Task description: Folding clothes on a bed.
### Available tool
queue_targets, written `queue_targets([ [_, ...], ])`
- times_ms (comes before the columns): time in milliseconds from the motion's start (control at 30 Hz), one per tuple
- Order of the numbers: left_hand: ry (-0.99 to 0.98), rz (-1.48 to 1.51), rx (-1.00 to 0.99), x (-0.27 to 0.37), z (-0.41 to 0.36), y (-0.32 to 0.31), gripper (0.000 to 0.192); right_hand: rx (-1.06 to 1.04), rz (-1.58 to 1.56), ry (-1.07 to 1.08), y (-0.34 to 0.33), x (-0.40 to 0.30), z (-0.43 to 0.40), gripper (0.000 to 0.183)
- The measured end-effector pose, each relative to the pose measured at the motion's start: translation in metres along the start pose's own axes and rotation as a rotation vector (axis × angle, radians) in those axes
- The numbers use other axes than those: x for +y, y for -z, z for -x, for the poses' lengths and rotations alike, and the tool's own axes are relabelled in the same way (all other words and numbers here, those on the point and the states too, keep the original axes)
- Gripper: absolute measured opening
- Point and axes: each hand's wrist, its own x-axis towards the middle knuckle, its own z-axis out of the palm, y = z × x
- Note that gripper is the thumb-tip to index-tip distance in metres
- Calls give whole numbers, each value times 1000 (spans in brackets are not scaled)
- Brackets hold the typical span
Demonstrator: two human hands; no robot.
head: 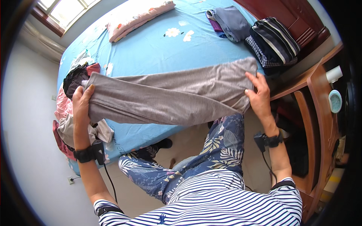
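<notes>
A grey knit garment (169,96), folded lengthwise into a long strip, is stretched between my hands above the near edge of the bed and my lap. My left hand (82,99) grips its left end, thumb on top. My right hand (258,93) holds the right end at its edge, with thumb and fingers on the cloth. The fingers under the fabric are hidden. Both wrists wear black straps with small devices and cables.
The bed has a blue floral sheet (147,56). On it lie a pink pillow (138,21), a loose clothes heap (75,79) at left, folded clothes (232,22) and a striped folded garment (277,39) at right. A wooden cabinet (323,127) with a small clock (335,101) stands at right.
</notes>
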Motion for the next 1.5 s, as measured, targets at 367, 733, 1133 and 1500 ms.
queue_targets([
  [367,400,-52,269,-216,52,15,39,-7,-105,-61,-113,38,-86,55],
  [733,569,-81,5,-241,113,-36,37,-353,-798,-941,-177,14,27,26],
  [1133,683,502,12,-201,123,-16,29,-411,-919,-1071,-209,-34,28,25],
  [1500,753,-46,-139,-220,185,-2,18,-639,-698,-1038,-177,-20,82,16],
])
